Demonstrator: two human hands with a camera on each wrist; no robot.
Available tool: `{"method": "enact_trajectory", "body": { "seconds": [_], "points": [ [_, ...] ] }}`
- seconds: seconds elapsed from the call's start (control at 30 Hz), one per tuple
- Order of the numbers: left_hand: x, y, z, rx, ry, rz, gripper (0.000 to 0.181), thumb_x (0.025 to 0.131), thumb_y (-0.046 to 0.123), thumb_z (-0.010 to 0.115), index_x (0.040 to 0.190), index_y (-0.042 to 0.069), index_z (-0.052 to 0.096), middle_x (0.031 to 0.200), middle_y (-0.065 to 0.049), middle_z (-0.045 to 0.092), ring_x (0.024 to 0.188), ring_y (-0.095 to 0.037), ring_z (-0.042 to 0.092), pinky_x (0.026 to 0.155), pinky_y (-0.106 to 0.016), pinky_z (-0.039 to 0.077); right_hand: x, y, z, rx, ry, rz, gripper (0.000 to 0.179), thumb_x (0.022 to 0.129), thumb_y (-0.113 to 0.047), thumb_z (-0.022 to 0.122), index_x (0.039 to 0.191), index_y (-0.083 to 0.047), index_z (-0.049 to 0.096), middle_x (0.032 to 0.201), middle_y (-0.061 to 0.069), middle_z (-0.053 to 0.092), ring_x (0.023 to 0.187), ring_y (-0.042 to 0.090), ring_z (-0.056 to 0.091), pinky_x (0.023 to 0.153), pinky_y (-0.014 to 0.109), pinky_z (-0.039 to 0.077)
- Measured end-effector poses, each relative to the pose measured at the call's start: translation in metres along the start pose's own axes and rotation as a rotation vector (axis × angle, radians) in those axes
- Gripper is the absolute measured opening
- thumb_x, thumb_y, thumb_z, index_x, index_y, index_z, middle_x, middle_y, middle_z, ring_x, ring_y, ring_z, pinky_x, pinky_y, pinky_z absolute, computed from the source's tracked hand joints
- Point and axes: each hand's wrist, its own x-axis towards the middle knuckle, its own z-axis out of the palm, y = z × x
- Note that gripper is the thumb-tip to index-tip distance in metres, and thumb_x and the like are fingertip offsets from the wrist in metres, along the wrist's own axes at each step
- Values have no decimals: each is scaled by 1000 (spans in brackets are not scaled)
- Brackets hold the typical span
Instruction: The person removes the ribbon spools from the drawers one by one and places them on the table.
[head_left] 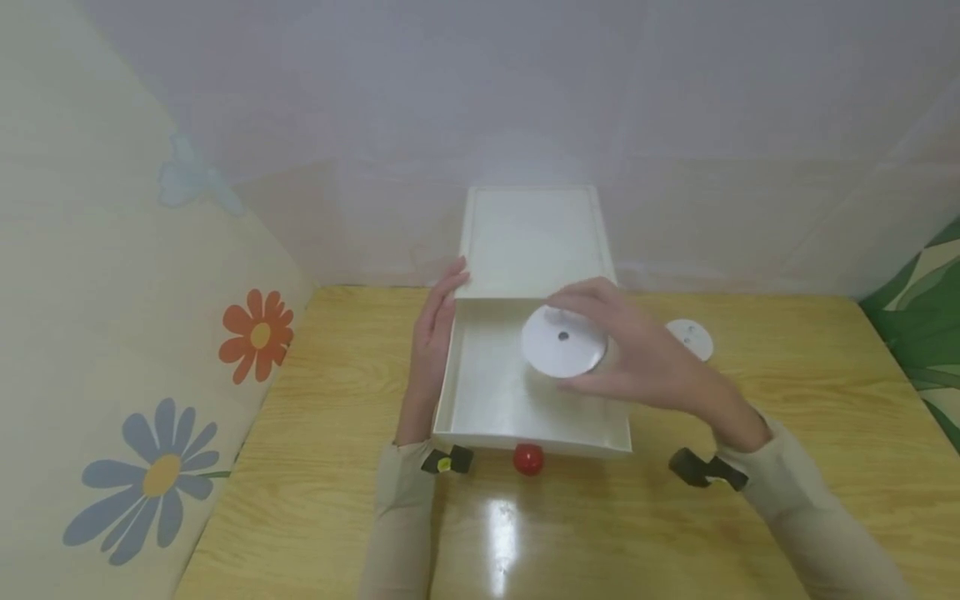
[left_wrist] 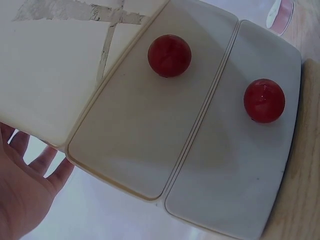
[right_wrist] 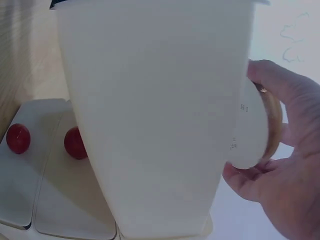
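A small white drawer cabinet [head_left: 534, 237] stands with its top drawer [head_left: 487, 392] pulled out. The drawer has a red knob [head_left: 528, 459] on its front. My left hand [head_left: 432, 337] rests along the cabinet's left side; in the left wrist view its fingers [left_wrist: 60, 172] are spread against the edge. Over the drawer, my right hand [head_left: 637, 350] pinches a round white-faced spool [head_left: 542, 342] with a central hole. In the right wrist view that spool [right_wrist: 252, 130] shows a brownish rim and small print, partly hidden behind the drawer wall [right_wrist: 155, 120].
Right of the cabinet, another white disc-shaped piece [head_left: 688, 339] lies on the wooden table [head_left: 787, 400]; a similar piece with a pink side [left_wrist: 284, 17] appears in the left wrist view. Two closed lower drawers carry red knobs [left_wrist: 169, 55]. A wall with painted flowers [head_left: 256, 336] borders the left.
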Motion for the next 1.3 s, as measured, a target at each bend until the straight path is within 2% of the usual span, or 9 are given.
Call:
{"method": "enact_trajectory", "body": {
  "seconds": [0.1, 0.27, 0.37, 0.5, 0.63, 0.9, 1.0, 1.2, 1.3],
  "points": [
    [0, 1, 1, 1, 0, 2, 42, 111, 29, 42, 143, 7, 57, 160, 9, 44, 151, -12, 33, 122, -43, 31, -2, 4, -6, -12, 82, -52, 87, 63, -15, 97, 140, -5, 57, 138, 14, 58, 123, 31, 55, 95, 54, 51],
    [1, 0, 1, -9, -1, 7, 41, 111, 27, 42, 143, 6, 57, 160, 8, 44, 150, -12, 34, 123, -40, 29, -5, 11, -17, -70, 175, -81, 92, 59, -10, 99, 140, -1, 57, 146, 17, 57, 135, 35, 52, 110, 55, 44],
    [2, -1, 1, 6, 2, 30, 40, 111, 24, 41, 142, 5, 57, 160, 6, 45, 150, -13, 34, 124, -37, 26, -7, 14, -24, -85, 203, -77, 91, 58, -7, 99, 140, -2, 58, 148, 16, 56, 136, 35, 52, 113, 42, 43],
    [3, -2, 1, 17, 4, 52, 39, 111, 22, 41, 141, 3, 57, 160, 3, 45, 150, -14, 34, 125, -35, 25, -10, 17, -33, -66, 241, -71, 88, 58, -3, 97, 138, -1, 60, 141, 17, 61, 127, 33, 57, 106, 21, 44],
    [3, -3, 1, 8, 2, 41, 39, 111, 22, 41, 141, 3, 57, 160, 4, 45, 150, -14, 34, 124, -36, 25, -13, 23, -38, -70, 276, -49, 81, 61, -4, 95, 135, 0, 62, 135, 18, 64, 122, 32, 58, 100, 20, 42],
    [1, 1, 2, -2, 4, 14, 41, 111, 26, 41, 142, 5, 57, 160, 7, 44, 150, -13, 34, 123, -39, 28, -20, 32, -47, -68, 304, 4, 62, 72, 1, 85, 132, -3, 68, 143, 17, 61, 123, 32, 57, 94, 22, 42],
    [0, 2, 2, -7, 6, 4, 41, 111, 27, 41, 143, 5, 56, 160, 7, 44, 150, -12, 34, 122, -42, 30, -23, 35, -50, -62, 321, 19, 58, 76, 3, 81, 132, -4, 68, 144, 12, 61, 125, 26, 57, 95, 21, 43],
    [0, 1, 2, -4, 13, -1, 41, 110, 26, 42, 142, 5, 57, 160, 8, 44, 151, -12, 33, 123, -42, 29, -29, 43, -54, -61, 340, 41, 52, 85, 7, 72, 136, -4, 66, 144, 8, 61, 127, 4, 54, 99, 17, 44],
    [0, 0, 1, -9, 11, -3, 41, 111, 27, 42, 142, 6, 57, 160, 9, 44, 150, -12, 34, 122, -43, 32, -31, 45, -54, -17, 350, 76, 51, 89, 9, 67, 138, -5, 65, 144, 8, 61, 125, 5, 55, 97, 17, 46]
  ]
}}
